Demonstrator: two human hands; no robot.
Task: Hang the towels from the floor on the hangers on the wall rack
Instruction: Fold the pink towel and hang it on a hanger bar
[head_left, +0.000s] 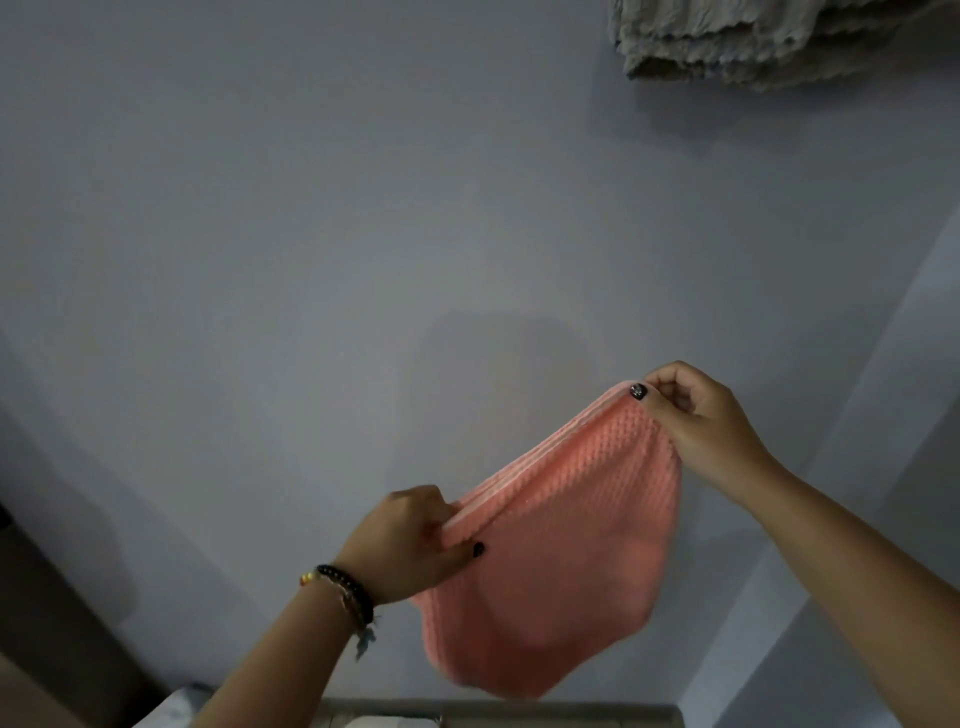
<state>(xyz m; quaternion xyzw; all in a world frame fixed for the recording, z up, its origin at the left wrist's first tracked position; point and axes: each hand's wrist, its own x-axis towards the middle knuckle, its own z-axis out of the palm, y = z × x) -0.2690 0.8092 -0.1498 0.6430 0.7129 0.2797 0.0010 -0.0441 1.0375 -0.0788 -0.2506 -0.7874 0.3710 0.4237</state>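
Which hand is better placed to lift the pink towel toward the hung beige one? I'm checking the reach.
Probably the right hand. It pinches the pink towel at its higher corner, nearer the beige towel hanging upper right. The left hand grips the lower corner, farther away.

The towel (561, 561) is seen in a salmon pink colour, with a fine waffle pattern and paler pink ribbed stripes along its upper edge. The wall (311, 234) is painted in a plain bluish grey. A second cloth (769, 41), at the top, is coloured beige-grey with a crinkled wavy texture. Black nail polish is worn on both thumbs, and a bracelet (345, 592) of black beads with one amber bead is seen.
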